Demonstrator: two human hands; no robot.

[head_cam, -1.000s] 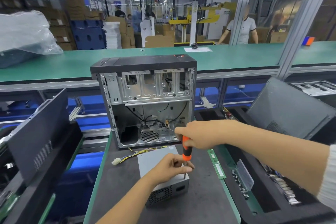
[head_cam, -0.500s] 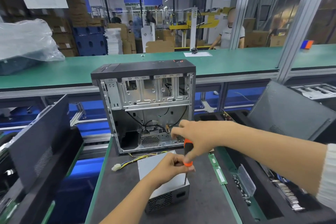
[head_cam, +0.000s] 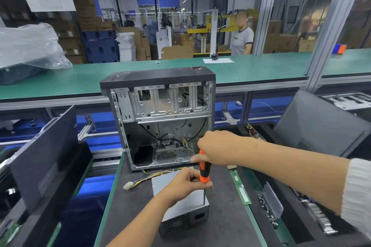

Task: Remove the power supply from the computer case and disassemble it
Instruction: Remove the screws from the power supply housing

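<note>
Orange screwdriver (head_cam: 204, 170), both hands gripping

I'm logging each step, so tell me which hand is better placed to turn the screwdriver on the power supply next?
Right. The right hand grips the screwdriver handle from above, while the left hand pinches its lower end over the power supply.

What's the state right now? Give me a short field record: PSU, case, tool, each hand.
power supply: out of the case, lying on the dark mat in front of it
computer case: upright, side open, bay empty
cables: yellow bundle trailing left from the supply to a white plug
screwdriver: orange-handled, upright, tip on the supply's top right edge
right hand: grips the handle top
left hand: fingers pinch the handle's lower end
</note>
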